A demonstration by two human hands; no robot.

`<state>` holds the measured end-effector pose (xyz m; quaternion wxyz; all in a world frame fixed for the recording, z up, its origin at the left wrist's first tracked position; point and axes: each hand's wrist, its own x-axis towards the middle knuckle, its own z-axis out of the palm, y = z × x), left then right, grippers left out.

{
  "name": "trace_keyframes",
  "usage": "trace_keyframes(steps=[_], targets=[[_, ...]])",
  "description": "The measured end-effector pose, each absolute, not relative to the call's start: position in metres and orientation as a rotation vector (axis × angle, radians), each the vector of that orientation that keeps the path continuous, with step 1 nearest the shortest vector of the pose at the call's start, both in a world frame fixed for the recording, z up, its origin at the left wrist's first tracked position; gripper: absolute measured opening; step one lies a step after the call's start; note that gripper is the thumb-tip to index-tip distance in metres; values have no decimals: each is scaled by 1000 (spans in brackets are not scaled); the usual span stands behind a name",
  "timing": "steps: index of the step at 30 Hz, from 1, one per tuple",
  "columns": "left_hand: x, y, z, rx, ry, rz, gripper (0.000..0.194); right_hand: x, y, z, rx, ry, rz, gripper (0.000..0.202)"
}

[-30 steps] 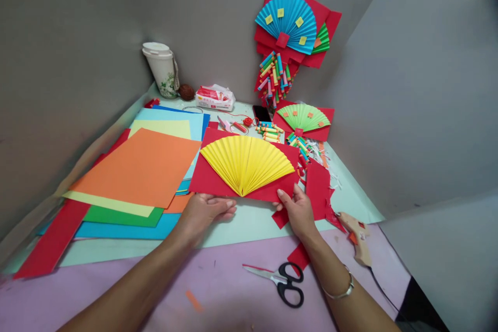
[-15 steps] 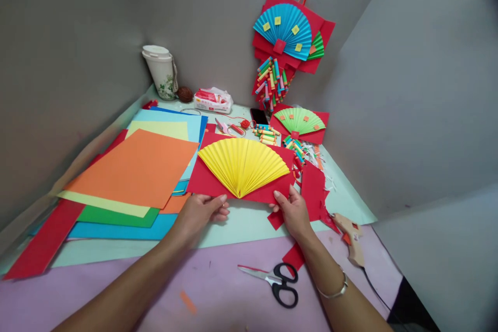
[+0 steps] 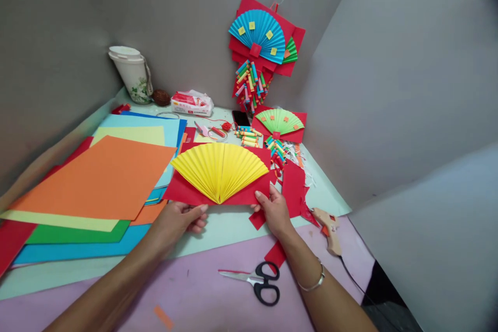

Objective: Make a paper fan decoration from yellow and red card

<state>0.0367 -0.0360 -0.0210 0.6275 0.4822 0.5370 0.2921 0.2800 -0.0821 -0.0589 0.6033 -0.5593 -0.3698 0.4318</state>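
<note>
In the head view, the red card (image 3: 252, 188) bearing the yellow fan (image 3: 221, 171) lies just beyond the hands, long axis left to right, the right hand (image 3: 275, 213) pinching its near right corner, the left hand (image 3: 181, 222) equally near at the opposite corner, grip unclear.

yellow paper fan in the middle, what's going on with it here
A person's two hands are on a red card backing the spread yellow fan: the right hand holds its lower right corner, the left hand is at its lower left edge. Black-handled scissors lie nearer the person, and a glue gun lies off to the right.
</note>
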Motion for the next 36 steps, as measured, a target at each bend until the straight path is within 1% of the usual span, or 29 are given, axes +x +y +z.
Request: trace_keyframes(steps=[6, 10, 14, 17, 18, 23, 25, 26, 30, 31, 33, 36], targets=[[35, -36, -21, 1115, 1158, 672, 21, 283, -78, -62, -1216, -739, 1024, 35], [36, -39, -15, 1006, 1126, 710, 16, 281, -78, -55, -1141, -693, 1066, 37], [38, -47, -8, 914, 967, 760, 23, 276, -83, -49, -1109, -695, 1148, 37], [39, -50, -6, 773, 824, 812, 12, 271, -86, -48, -1114, -735, 1215, 37], [40, -50, -6, 698, 810, 835, 12, 269, -87, -47, -1120, -748, 1231, 37], [42, -45, -7, 473, 852, 891, 27, 267, -92, -43, -1245, -870, 1229, 38], [42, -44, -6, 463, 864, 897, 29, 274, -94, -38, -1411, -1012, 1100, 40], [42, -44, -6, 461, 871, 901, 29, 279, -94, -34, -1515, -1085, 965, 42], [42, -42, -8, 466, 884, 917, 24, 312, -92, -25, -1895, -1294, 155, 44], [42, -42, -10, 468, 886, 915, 22, 319, -90, -25, -1982, -1340, 12, 46], [42, -41, -14, 469, 902, 907, 19, 329, -87, -28, -2179, -1413, -136, 50], [40, -40, -18, 479, 926, 902, 18, 332, -84, -34, -2394, -1437, -179, 48]])
